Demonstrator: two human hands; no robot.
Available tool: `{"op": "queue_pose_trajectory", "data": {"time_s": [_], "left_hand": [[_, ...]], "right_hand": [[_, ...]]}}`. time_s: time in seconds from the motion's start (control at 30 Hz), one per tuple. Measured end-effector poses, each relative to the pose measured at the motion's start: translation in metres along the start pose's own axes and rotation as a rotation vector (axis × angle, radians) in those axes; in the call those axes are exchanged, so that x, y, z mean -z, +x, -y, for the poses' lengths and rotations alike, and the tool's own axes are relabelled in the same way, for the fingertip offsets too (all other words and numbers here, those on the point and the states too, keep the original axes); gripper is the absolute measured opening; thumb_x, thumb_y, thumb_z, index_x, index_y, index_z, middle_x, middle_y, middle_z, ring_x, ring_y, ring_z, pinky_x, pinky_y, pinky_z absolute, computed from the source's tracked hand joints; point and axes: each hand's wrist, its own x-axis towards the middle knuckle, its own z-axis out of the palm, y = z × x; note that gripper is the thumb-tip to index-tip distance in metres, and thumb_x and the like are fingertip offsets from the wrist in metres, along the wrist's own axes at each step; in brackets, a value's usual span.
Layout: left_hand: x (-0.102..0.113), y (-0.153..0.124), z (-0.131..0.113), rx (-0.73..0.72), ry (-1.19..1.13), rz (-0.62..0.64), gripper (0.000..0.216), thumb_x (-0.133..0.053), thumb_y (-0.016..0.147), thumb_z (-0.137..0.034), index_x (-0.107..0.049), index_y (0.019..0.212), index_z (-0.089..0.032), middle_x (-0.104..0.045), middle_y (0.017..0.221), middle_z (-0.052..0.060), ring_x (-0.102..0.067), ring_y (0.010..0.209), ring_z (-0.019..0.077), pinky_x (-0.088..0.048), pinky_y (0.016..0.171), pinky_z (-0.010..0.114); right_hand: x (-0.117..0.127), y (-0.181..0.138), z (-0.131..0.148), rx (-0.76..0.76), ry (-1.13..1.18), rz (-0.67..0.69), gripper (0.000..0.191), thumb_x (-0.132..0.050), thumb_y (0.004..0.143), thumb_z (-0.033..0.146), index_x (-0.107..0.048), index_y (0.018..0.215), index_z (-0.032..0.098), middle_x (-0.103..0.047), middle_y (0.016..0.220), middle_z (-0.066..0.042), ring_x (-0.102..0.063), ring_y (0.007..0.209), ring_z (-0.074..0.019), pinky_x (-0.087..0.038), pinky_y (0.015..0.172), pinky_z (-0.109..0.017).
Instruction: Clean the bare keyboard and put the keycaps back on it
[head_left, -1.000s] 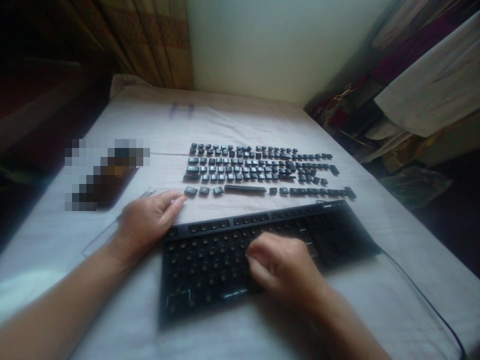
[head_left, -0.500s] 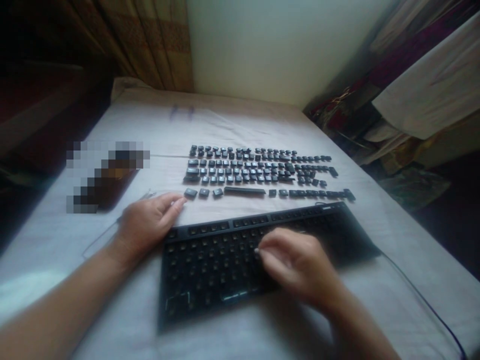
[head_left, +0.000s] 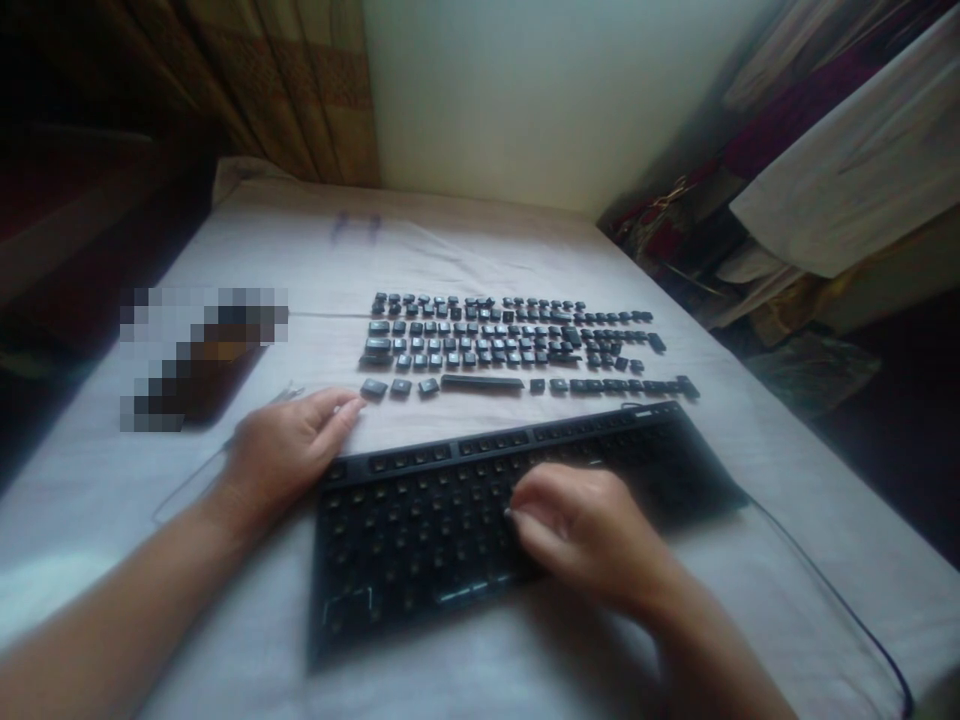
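Pale cloth (head_left: 457, 245) bears keycaps (head_left: 499, 344) in rows, likely preserving layout. Left hand (head_left: 289, 437), fingertips together, perhaps steadies the keyboard (head_left: 442, 520) — right hand (head_left: 577, 515) pinches over it, contents hidden.

From my remote seat, I see loose keycaps (head_left: 500, 345) rowed on the sheet (head_left: 465, 250) behind the keyboard (head_left: 424, 530), cable (head_left: 810, 560) at right.

right hand (head_left: 581, 520) shifted slightly rightward over keyboard (head_left: 416, 530) since earliest picture; scene slid slightly left in view.
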Motion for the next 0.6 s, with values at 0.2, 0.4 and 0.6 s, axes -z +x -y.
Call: {"op": "queue_pose_trajectory", "data": {"time_s": [0.2, 0.4, 0.6], "left_hand": [[-0.0004, 0.0009, -0.0011, -0.001, -0.012, -0.011, 0.051, -0.038, 0.086, -0.061, -0.075, 0.103, -0.03, -0.078, 0.096, 0.001, -0.071, 0.083, 0.0248, -0.05, 0.074, 0.035], [0.0017, 0.0006, -0.0027, 0.015, -0.013, 0.005, 0.053, -0.036, 0.085, -0.062, -0.075, 0.103, -0.029, -0.078, 0.095, 0.003, -0.071, 0.081, 0.0257, -0.049, 0.074, 0.037], [0.0027, 0.0002, -0.0041, 0.02, -0.012, 0.006, 0.054, -0.036, 0.085, -0.062, -0.075, 0.104, -0.028, -0.077, 0.088, 0.003, -0.07, 0.077, 0.0253, -0.049, 0.073, 0.037]], "right_hand": [[-0.0028, -0.0002, 0.0004, -0.008, -0.05, 0.007, 0.011, -0.06, 0.075, 0.011, -0.065, 0.071, 0.02, -0.066, 0.064, 0.002, -0.058, 0.054, -0.0104, -0.038, 0.054, -0.019], [-0.0036, 0.0003, 0.0007, 0.023, -0.07, 0.028, 0.012, -0.059, 0.076, 0.011, -0.065, 0.072, 0.02, -0.066, 0.065, 0.002, -0.058, 0.054, -0.0103, -0.037, 0.055, -0.02], [-0.0046, 0.001, 0.0016, 0.021, -0.057, 0.015, 0.013, -0.059, 0.075, 0.009, -0.065, 0.07, 0.019, -0.065, 0.063, 0.002, -0.057, 0.053, -0.0101, -0.038, 0.055, -0.019]]}}
